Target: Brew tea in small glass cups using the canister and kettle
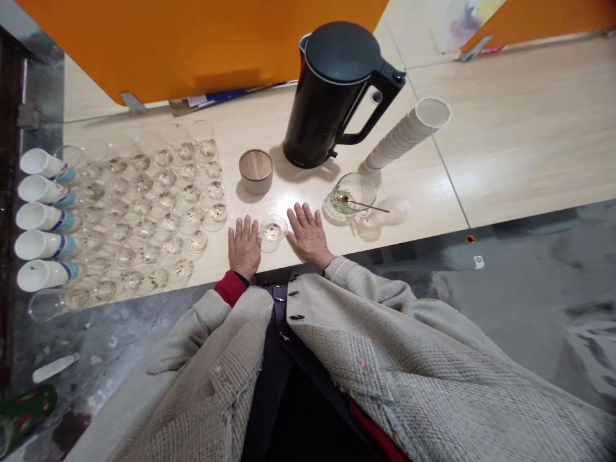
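My left hand (244, 246) lies flat on the wooden table (505, 147), fingers stretched out, holding nothing. My right hand (308, 234) rests flat too, fingers spread and empty. Between the two hands stands a small clear glass cup (273, 230) with a little pale content in it; neither hand grips it. Left of my left hand several similar clear cups (158, 192) stand in rows. A glass bowl (355, 192) with a thin stick resting in it sits just right of my right hand.
A black electric kettle (337, 90) stands behind the hands, a round wooden-lidded jar (256, 170) to its left. A stack of paper cups (409, 131) lies on its side at the right. More paper cups (43, 218) lie along the far left. An orange panel (192, 45) backs the table.
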Motion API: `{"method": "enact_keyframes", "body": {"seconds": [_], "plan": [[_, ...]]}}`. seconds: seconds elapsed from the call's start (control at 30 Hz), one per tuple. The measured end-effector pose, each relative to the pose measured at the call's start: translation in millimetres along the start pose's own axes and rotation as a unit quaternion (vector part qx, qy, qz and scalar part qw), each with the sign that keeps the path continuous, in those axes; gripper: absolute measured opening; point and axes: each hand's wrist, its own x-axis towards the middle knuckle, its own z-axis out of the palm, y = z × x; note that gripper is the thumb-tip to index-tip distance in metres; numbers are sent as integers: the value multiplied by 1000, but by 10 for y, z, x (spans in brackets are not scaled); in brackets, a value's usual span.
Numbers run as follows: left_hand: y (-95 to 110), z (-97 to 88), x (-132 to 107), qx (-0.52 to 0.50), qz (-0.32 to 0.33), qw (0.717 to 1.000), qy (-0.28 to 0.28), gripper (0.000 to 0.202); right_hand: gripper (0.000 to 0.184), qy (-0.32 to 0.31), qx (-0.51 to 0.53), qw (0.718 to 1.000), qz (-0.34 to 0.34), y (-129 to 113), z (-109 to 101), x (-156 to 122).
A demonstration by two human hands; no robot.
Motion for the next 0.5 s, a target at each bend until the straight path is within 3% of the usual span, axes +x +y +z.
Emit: {"method": "enact_keyframes", "body": {"seconds": [0.5], "plan": [[-15, 9, 1, -13, -2, 1000, 4, 55, 69, 1, 5, 1000, 8, -24, -11, 6]]}}
